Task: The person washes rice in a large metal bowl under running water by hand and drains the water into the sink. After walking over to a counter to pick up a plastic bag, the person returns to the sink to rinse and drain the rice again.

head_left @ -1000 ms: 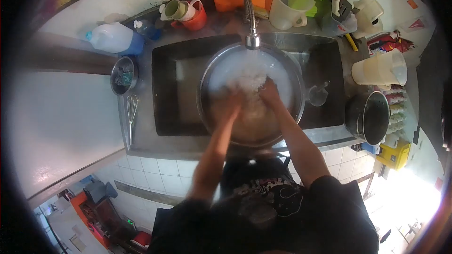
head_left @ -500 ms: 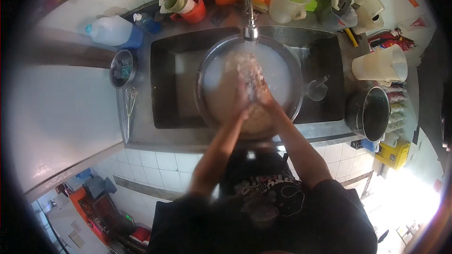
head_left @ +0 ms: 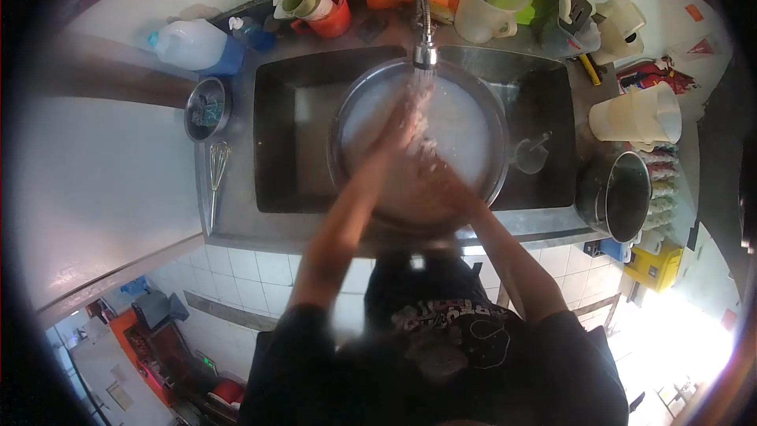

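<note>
Over a large metal basin (head_left: 337,162) of cloudy, whitish water, both hands are wet and smeared by motion. My left hand (head_left: 400,122) is raised toward the faucet (head_left: 426,55), with its fingertips under the running water. Below it and to the right, my right hand (head_left: 440,183) is close to the left palm, above the water. Pale bits or foam cling to the hands; their kind is too blurred to make out. How far the fingers of either hand are bent does not show.
The basin stands in a double sink (head_left: 296,189). A whisk (head_left: 218,170) and a small metal bowl (head_left: 192,130) lie left. A clear cup (head_left: 530,158) is in the right sink. Beside it stand a metal pot (head_left: 627,197) and a plastic pitcher (head_left: 631,117). Behind are a red mug (head_left: 335,22) and a large jug (head_left: 477,12).
The hands, pressed together half a second ago, have slid apart. My left hand is now higher under the stream, and my right hand has moved lower. Water still runs from the faucet.
</note>
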Tool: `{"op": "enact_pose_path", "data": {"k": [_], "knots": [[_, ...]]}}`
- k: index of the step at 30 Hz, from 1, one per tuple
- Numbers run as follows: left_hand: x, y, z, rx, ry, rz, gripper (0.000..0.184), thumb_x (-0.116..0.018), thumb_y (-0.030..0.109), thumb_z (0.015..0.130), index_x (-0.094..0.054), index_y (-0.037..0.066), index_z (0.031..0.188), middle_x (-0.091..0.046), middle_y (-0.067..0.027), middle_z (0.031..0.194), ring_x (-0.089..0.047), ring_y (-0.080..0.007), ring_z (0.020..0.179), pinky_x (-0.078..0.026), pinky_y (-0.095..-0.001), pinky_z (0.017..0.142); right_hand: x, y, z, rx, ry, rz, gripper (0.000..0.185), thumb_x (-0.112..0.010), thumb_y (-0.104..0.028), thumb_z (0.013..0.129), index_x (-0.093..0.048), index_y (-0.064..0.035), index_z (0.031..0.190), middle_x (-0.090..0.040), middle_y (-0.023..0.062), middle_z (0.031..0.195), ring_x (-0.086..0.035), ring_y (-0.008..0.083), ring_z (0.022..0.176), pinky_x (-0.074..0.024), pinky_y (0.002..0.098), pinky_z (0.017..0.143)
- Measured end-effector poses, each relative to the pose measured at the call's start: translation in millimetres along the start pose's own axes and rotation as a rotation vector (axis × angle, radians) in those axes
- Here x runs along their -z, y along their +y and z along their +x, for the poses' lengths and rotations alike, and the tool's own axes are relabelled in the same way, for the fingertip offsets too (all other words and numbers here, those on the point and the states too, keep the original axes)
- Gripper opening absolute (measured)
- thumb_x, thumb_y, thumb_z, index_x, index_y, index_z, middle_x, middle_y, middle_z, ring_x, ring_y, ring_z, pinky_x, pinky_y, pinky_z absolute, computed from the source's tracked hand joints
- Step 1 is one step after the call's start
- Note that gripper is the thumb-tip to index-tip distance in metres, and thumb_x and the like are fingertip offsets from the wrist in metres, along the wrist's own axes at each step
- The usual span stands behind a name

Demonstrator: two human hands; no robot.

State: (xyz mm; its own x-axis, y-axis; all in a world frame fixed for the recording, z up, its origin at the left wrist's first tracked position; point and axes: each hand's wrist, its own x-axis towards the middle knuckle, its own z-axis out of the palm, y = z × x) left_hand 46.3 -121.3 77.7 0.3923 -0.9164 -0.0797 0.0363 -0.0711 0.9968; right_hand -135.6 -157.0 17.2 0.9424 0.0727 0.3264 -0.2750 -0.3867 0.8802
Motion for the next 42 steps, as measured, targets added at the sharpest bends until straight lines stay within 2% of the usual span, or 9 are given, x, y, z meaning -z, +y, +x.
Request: {"op": "enact_pose_path", "data": {"k": [1, 4, 9, 14, 20, 30, 34, 36, 42], "knots": [[12.6, 6.1, 0.3, -0.154, -0.003, 0.456, 0.053, -0.028, 0.043, 0.097, -0.040, 0.007, 0.134, -0.045, -0.0165, 0.132, -0.037, -0.0287, 0.127, -0.029, -0.0395, 0.106, -0.7, 0.5, -1.8, 0.114, 0.125, -0.483, 0.061, -0.054, -0.033, 0.086, -0.033, -0.0083, 0.137, -0.049, 0.0175, 0.128, -0.052, 0.0281, 0.112, -0.0426, 0.0400, 0.092], [37.1, -29.9, -8.2, -0.461, -0.029, 1.139, 0.047, -0.041, 0.038, 0.093, -0.048, 0.008, 0.128, -0.043, -0.0195, 0.133, -0.035, -0.0332, 0.128, -0.027, -0.0446, 0.106, 9.3, 59.5, 20.9, 0.101, -0.455, 0.551, 0.073, -0.063, -0.039, 0.076, -0.033, -0.0124, 0.138, -0.038, 0.0190, 0.136, -0.050, 0.0319, 0.114, -0.0427, 0.0435, 0.091], [8.0, -4.8, -40.9, -0.092, 0.201, 1.298, 0.046, -0.046, 0.041, 0.089, -0.054, 0.006, 0.119, -0.046, -0.0240, 0.129, -0.044, -0.0377, 0.118, -0.034, -0.0466, 0.100, -25.7, 69.1, 56.6, 0.038, -1.197, 1.282, 0.078, -0.067, -0.037, 0.071, -0.033, -0.0150, 0.138, -0.034, 0.0207, 0.138, -0.048, 0.0341, 0.114, -0.0431, 0.0464, 0.090], [-11.6, 16.1, -39.0, 0.676, 0.361, 0.875, 0.055, -0.040, 0.049, 0.091, -0.050, 0.004, 0.122, -0.049, -0.0279, 0.122, -0.049, -0.0406, 0.110, -0.041, -0.0485, 0.092, -61.1, 11.7, 47.4, -0.646, -0.846, 1.250, 0.059, -0.057, -0.024, 0.076, -0.043, 0.0012, 0.128, -0.050, 0.0223, 0.123, -0.054, 0.0421, 0.104, -0.0434, 0.0510, 0.089], [-26.0, -34.7, -50.7, 0.551, 0.495, -0.009, 0.066, -0.031, 0.056, 0.092, -0.039, 0.003, 0.131, -0.047, -0.0172, 0.129, -0.046, -0.0301, 0.118, -0.042, -0.0424, 0.094, -33.9, 9.7, 50.4, -1.312, -0.930, 1.877, 0.050, -0.056, -0.027, 0.086, -0.046, 0.0019, 0.125, -0.061, 0.0223, 0.103, -0.061, 0.0280, 0.090, -0.0463, 0.0379, 0.081], [-58.4, -23.0, -26.3, 0.096, 0.492, -1.012, 0.050, -0.029, 0.041, 0.097, -0.039, 0.009, 0.134, -0.045, -0.0046, 0.130, -0.044, -0.0158, 0.117, -0.034, -0.0300, 0.100, -13.5, -1.0, 48.2, -0.744, -0.146, 2.132, 0.042, -0.040, -0.020, 0.095, -0.037, 0.0019, 0.131, -0.045, 0.0179, 0.130, -0.045, 0.0263, 0.118, -0.0362, 0.0343, 0.099], [-5.4, -22.2, 4.6, -0.152, 0.202, -0.009, 0.040, -0.039, 0.035, 0.095, -0.056, 0.003, 0.111, -0.057, -0.0100, 0.102, -0.052, -0.0167, 0.100, -0.043, -0.0312, 0.083, -5.8, 36.3, 33.1, -0.627, -0.356, 2.578, 0.037, -0.043, -0.018, 0.093, -0.047, 0.0017, 0.124, -0.044, 0.0205, 0.132, -0.038, 0.0310, 0.126, -0.0298, 0.0411, 0.105], [6.5, -2.9, -5.2, -0.195, 0.204, 0.156, 0.030, -0.045, 0.027, 0.091, -0.059, 0.002, 0.100, -0.058, -0.0131, 0.092, -0.054, -0.0230, 0.093, -0.043, -0.0360, 0.079, -17.3, 49.1, 27.4, -0.212, -0.070, 1.530, 0.038, -0.054, -0.016, 0.082, -0.054, 0.0010, 0.116, -0.044, 0.0226, 0.131, -0.038, 0.0412, 0.123, -0.0270, 0.0465, 0.106], [17.3, -107.3, -0.6, -0.052, 0.182, 0.593, 0.038, -0.060, 0.021, 0.075, -0.059, 0.005, 0.109, -0.058, -0.0152, 0.113, -0.054, -0.0301, 0.105, -0.042, -0.0435, 0.090, -56.7, 20.4, 36.8, -0.261, -0.555, 1.276, 0.067, -0.046, -0.029, 0.084, -0.027, 0.0058, 0.137, -0.018, 0.0250, 0.146, -0.008, 0.0354, 0.138, -0.0100, 0.0465, 0.111]]}}
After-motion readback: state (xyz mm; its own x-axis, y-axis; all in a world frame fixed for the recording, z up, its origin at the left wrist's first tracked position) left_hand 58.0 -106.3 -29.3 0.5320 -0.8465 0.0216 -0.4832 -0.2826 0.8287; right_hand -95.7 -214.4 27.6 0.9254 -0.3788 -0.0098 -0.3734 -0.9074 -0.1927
